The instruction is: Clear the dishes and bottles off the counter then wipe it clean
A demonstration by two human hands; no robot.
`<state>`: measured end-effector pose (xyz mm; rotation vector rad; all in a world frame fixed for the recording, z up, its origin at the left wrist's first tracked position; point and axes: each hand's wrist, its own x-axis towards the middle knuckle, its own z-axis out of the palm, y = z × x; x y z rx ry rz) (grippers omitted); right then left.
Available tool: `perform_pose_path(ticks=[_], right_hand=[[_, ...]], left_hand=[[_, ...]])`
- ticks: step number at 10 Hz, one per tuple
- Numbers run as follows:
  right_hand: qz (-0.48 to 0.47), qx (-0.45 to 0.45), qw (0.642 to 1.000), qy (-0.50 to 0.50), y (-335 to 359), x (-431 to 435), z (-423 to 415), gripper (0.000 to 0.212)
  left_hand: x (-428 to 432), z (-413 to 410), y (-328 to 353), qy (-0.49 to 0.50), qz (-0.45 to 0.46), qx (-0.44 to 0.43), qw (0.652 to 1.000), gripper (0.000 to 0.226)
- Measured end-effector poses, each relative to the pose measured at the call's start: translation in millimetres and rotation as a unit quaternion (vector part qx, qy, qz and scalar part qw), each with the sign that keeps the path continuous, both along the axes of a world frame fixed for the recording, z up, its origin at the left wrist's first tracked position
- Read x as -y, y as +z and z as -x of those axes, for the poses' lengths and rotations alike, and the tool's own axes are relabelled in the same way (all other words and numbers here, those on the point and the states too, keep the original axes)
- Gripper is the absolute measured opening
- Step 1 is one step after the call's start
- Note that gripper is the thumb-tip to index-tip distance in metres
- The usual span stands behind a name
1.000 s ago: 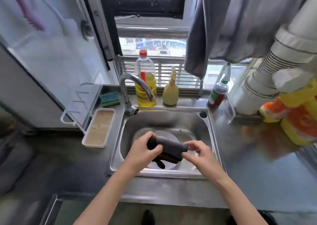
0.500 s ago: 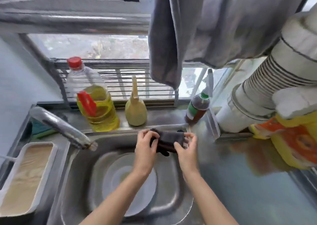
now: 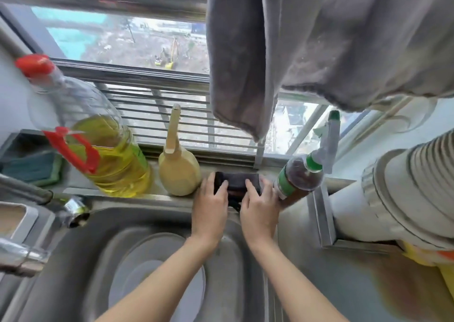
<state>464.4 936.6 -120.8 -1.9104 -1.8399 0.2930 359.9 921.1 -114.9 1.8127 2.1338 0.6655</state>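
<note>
Pressing a dark cloth (image 3: pixel 237 183) between oil bottle (image 3: pixel 108 149) and sauce bottle (image 3: pixel 298 176).

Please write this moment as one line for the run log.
phase: wiping | left hand: on dark cloth | right hand: on dark cloth | place: ledge behind sink, between cream bottle and brown bottle

Two bare forearms — no sleeves, left hand (image 3: pixel 210 208) and right hand (image 3: pixel 260 210).

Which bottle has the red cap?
The big oil bottle at far left, holding yellow oil; the squeeze bottle is all cream, the dark bottle's cap is green.
</note>
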Motion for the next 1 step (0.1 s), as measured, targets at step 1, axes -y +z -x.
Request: perform_pose_path(ticks=[1], right_hand=[[-0.011, 0.055, 0.998, 0.031, 2.7, 13.5, -2.9, 0.039]], left_hand=[[21.0, -3.2, 8.1, -0.003, 0.000, -0.025, 1.000, 0.042]])
